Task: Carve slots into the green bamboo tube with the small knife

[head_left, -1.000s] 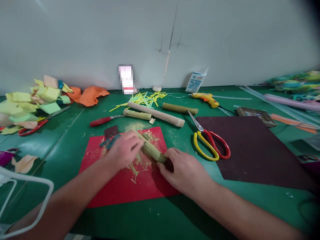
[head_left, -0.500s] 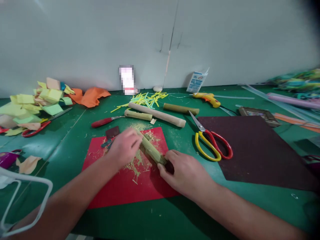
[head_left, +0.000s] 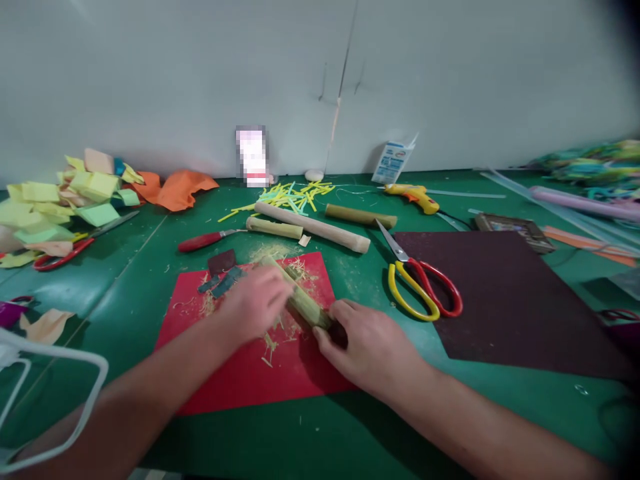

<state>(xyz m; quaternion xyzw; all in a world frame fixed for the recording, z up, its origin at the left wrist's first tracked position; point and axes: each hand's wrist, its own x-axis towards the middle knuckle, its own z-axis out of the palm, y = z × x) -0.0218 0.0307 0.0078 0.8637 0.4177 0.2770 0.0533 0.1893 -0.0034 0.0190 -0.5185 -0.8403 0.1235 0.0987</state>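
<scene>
A pale green bamboo-like stick (head_left: 306, 307) lies at a slant over the red sheet (head_left: 235, 380). My right hand (head_left: 373, 340) is closed around its near end, thumb and fingers wrapped about it. Along the stick's upper part is my left hand (head_left: 257, 300), blurred, with its fingers curled against the side; whatever they pinch is hidden. Fine shavings (head_left: 270, 347) are strewn over the sheet. Beside my left hand lie a dark brown scrap (head_left: 221, 262) and grey-blue scraps (head_left: 227, 281).
Behind the sheet lie a red-handled tool (head_left: 203, 241), a short stick (head_left: 275, 228), a long pale stick (head_left: 315, 227) and a brownish stick (head_left: 360, 216). Scissors (head_left: 415, 283) overlap a dark sheet (head_left: 500, 300) at right. A yellow glue gun (head_left: 413, 197) sits farther back. Paper pieces (head_left: 75, 193) pile up left.
My left hand has slid along the stick, slightly nearer to my right hand. The right hand keeps its hold, and the view has shifted a little.
</scene>
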